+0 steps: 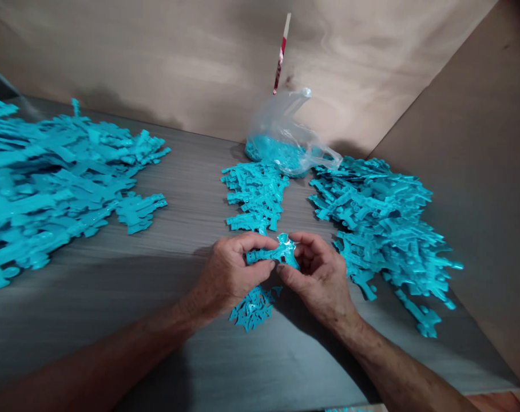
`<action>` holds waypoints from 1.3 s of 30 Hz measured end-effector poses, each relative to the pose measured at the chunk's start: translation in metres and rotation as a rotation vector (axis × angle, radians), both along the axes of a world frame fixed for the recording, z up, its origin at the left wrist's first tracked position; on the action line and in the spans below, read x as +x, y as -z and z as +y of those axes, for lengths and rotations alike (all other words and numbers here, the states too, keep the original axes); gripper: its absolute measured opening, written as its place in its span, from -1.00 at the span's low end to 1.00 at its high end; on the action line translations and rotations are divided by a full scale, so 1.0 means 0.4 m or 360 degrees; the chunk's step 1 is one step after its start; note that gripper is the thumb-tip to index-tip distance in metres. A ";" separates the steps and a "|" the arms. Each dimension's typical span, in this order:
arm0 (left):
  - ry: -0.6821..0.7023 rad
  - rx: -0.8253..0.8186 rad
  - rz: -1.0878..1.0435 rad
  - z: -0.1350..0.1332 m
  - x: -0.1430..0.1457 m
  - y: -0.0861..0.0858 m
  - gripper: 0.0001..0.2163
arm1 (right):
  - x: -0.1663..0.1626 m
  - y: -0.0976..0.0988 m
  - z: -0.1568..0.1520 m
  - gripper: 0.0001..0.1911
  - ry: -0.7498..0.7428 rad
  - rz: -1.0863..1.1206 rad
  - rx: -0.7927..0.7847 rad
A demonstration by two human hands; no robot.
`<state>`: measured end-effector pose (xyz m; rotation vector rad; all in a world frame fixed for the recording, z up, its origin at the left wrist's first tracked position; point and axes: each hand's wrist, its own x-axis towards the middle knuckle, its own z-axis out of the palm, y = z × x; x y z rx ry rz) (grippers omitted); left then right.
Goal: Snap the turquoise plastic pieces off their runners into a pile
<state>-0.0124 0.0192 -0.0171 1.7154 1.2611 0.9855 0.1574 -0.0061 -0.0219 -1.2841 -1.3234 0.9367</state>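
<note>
Both of my hands meet at the middle of the grey table (pixel 191 171) and pinch one turquoise plastic part (pixel 281 254) between them. My left hand (pixel 229 273) grips its left end with thumb and fingers closed. My right hand (pixel 317 274) holds the right end, fingers curled around it. Directly below my hands lies a small heap of turquoise bits (pixel 253 308).
A big pile of turquoise parts (pixel 49 183) covers the left of the table, another pile (pixel 384 223) lies to the right, and a smaller one (pixel 255 194) sits ahead. A clear plastic bag (pixel 285 140) with turquoise pieces stands at the back wall. Plywood walls enclose back and right.
</note>
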 end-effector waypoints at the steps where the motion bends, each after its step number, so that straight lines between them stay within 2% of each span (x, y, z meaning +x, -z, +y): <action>1: 0.0013 0.0024 0.0009 -0.002 0.001 -0.001 -0.76 | 0.000 0.000 -0.001 -0.58 0.0024 -0.0066 0.0043; 9: 0.0032 0.0148 -0.0033 -0.012 0.010 -0.010 -0.76 | 0.000 0.001 -0.006 -0.62 0.0073 -0.0245 0.0186; 17: 0.0011 0.0083 -0.0016 -0.009 0.006 -0.012 -0.75 | -0.005 -0.005 -0.012 -0.63 0.0114 -0.0272 0.0183; 21: -0.0022 0.0023 -0.0033 -0.002 0.004 -0.008 -0.74 | 0.002 -0.003 -0.004 -0.63 0.0032 -0.0087 0.0058; 25: -0.0002 -0.0030 -0.0119 0.009 0.004 0.017 -0.76 | 0.014 -0.003 0.012 -0.68 -0.0074 0.0207 -0.0180; 28: 0.0033 -0.0116 -0.0226 0.015 0.007 0.035 -0.76 | 0.027 -0.002 0.024 -0.68 -0.0121 0.0265 -0.0276; 30: -0.0024 -0.0172 -0.0345 0.022 0.010 0.038 -0.76 | 0.038 0.005 0.031 -0.68 -0.0132 0.0230 -0.0316; 35: -0.0370 -0.0298 -0.0571 0.054 -0.002 0.023 -0.78 | 0.058 0.023 0.078 -0.70 -0.0113 0.0062 -0.0360; 39: -0.0476 -0.0243 -0.0611 0.078 -0.020 0.017 -0.79 | 0.033 -0.022 0.176 -0.58 0.0023 0.0237 -0.0282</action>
